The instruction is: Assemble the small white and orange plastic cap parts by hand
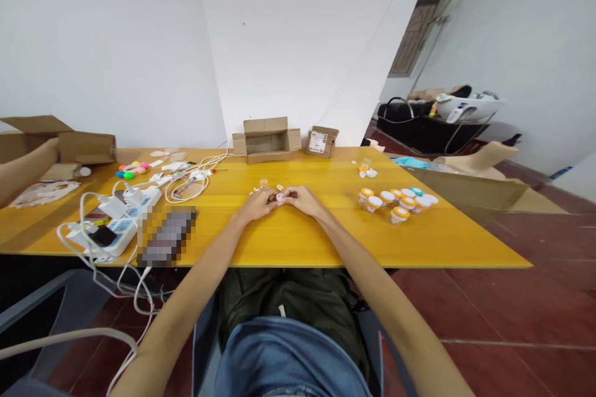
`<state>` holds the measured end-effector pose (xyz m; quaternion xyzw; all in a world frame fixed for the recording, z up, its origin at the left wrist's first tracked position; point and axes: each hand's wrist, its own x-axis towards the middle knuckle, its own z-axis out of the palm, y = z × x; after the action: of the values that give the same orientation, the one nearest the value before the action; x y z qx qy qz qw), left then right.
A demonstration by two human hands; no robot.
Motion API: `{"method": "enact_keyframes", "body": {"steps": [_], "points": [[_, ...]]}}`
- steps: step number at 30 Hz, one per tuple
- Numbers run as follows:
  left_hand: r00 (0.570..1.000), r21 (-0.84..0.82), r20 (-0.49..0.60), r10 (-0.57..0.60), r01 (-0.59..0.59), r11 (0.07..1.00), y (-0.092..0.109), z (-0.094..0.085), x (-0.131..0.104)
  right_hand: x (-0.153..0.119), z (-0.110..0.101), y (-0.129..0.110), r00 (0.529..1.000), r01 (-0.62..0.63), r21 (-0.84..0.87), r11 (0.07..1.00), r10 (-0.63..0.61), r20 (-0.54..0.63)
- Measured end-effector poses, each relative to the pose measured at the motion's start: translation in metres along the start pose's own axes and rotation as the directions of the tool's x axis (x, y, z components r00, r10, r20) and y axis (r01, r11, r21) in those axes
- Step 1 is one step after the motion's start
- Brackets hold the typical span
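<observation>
Pinching a small white cap (280, 197) between both hands on the table (298, 236).

small box (321, 141) label, print too small to read

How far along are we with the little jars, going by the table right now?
Looks done: a cluster of capped jars, orange, white and one teal lid, stands to the right. In hand: left hand and right hand meet on one small white piece; its state is too small to tell. Seemingly left: a few loose small pieces just beyond the hands and another few farther right.
</observation>
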<state>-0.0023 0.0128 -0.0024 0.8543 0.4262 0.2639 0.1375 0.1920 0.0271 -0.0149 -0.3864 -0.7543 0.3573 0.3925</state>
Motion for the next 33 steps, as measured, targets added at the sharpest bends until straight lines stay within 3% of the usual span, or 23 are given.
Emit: {"method": "enact_keyframes", "body": {"steps": [21, 33], "points": [[1.0, 0.021, -0.013, -0.009, 0.009, 1.0, 0.002, 0.001, -0.001, -0.001, 0.001, -0.008, 0.998, 0.059, -0.159, 0.986, -0.061, -0.004], [0.999, 0.033, -0.033, -0.036, 0.037, 0.999, 0.001, 0.003, -0.004, -0.002, 0.0, -0.007, 0.995, 0.041, -0.271, 0.962, -0.063, -0.072]]}}
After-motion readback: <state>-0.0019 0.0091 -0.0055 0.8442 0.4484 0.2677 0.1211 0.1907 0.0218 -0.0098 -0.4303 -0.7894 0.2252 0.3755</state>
